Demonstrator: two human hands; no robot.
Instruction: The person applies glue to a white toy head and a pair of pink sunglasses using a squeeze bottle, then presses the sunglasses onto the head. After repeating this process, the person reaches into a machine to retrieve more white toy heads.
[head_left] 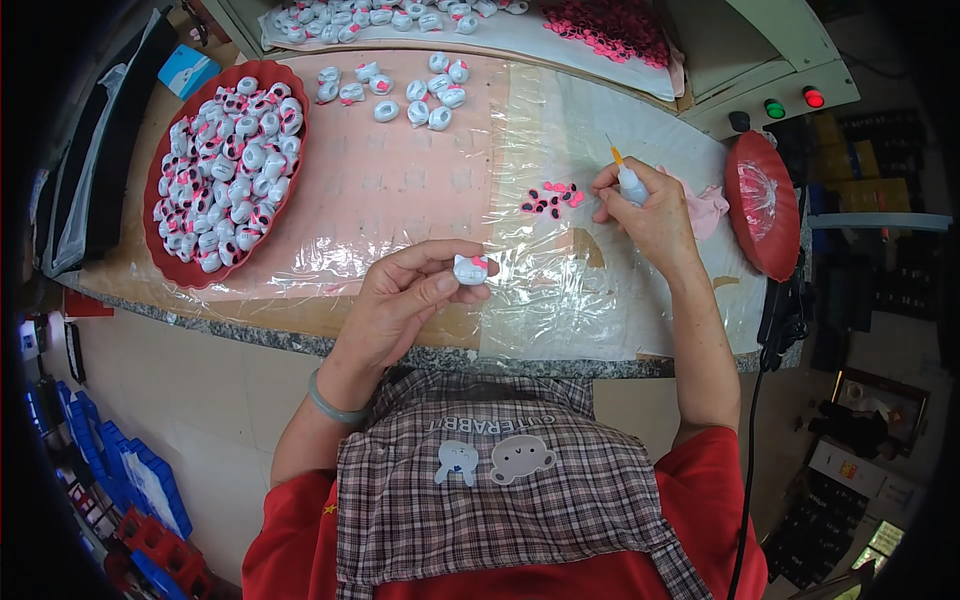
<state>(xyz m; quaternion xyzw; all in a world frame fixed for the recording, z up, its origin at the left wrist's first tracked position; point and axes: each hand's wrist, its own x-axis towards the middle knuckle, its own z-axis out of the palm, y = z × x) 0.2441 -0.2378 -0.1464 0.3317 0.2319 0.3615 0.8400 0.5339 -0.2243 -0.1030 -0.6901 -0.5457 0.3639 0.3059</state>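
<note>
The left hand [415, 295] is clamped on one white cat-head piece [468, 271], pinched between thumb and fingers above the near part of the surface [640, 290]. The right hand [648, 210] is closed around a small bottle [632, 186] with an orange needle nozzle [617, 157], tip pointing up and away from the piece. The hands are well apart.

The step in hand is judged to be detail work on this single piece, which bears a pink part at one upper corner. A next move with the bottle would call for a steady piece and a controlled turn of the needle — contact with bare fingers is the hazard.

The small pink and black parts [552, 200] lie just left of the right hand. Open room is good on the pink mat [400, 200], between the loose white pieces [418, 92] and the left hand. Limits noted: the full red basin [232, 74] at left, the red bowl [742, 170] at right, and the speckled front edge [440, 360] close below the left wrist.
</note>
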